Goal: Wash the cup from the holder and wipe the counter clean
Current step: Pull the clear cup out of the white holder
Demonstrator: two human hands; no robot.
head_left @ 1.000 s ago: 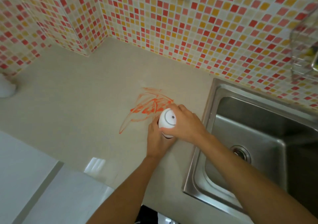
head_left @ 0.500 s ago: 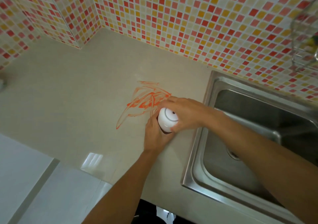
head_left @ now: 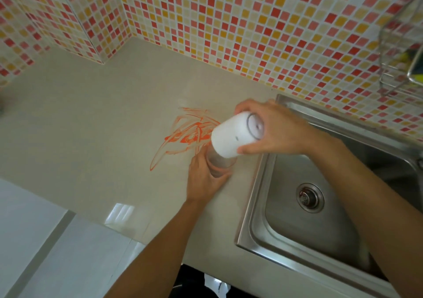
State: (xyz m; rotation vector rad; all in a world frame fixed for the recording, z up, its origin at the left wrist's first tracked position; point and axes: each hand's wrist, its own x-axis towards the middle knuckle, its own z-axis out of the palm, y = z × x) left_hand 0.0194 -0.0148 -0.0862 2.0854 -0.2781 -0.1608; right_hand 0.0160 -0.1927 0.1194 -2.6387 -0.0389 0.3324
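Observation:
A cup with a white top (head_left: 233, 135) and a clear lower body (head_left: 220, 163) stands on the beige counter (head_left: 91, 126), just left of the sink. My right hand (head_left: 281, 130) grips the white top, which is tilted and lifted toward the right. Lower down, my left hand (head_left: 202, 181) wraps around the clear body and holds it on the counter. An orange smear (head_left: 183, 137) covers the counter directly behind and left of the cup. The join between the top and the body is partly hidden by my fingers.
A steel sink (head_left: 286, 217) with a round drain (head_left: 309, 197) lies to the right. A wire rack (head_left: 400, 46) holding something yellow-green hangs on the tiled wall at upper right. The counter's front edge runs along the lower left.
My right hand has tilted and raised the white top away from the clear body. My left hand stays around the body at the same spot.

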